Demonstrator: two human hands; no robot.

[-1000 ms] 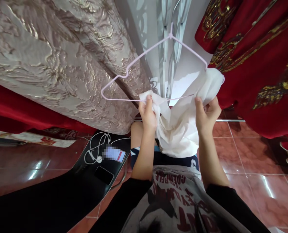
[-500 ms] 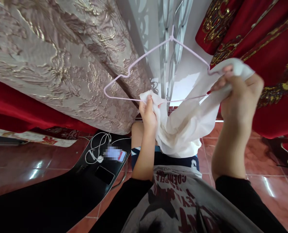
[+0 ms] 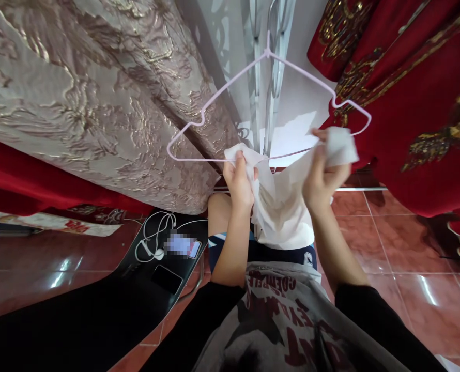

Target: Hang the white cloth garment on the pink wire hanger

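Observation:
A pale pink clothes hanger point(image 3: 235, 85) hangs by its hook in front of me. My left hand point(image 3: 238, 181) is closed on a corner of a white cloth point(image 3: 288, 227) at the hanger's bottom bar, with the thumb on top. My right hand point(image 3: 325, 175), a little blurred, grips another part of the cloth below the hanger's right end. Between the hands the cloth sags down onto my lap. The hanger's right end is bare.
A black bench point(image 3: 137, 289) on the left holds a lit phone point(image 3: 193, 249), a dark phone point(image 3: 167, 279) and a white cable point(image 3: 147, 248). A beige embossed curtain point(image 3: 98, 103) and a red curtain point(image 3: 400, 155) flank the white wall. Red floor tiles point(image 3: 408, 248) lie below.
My right hand has moved left and inward with the cloth, off the hanger's right end, which now shows bare. My left hand keeps its grip in nearly the same place.

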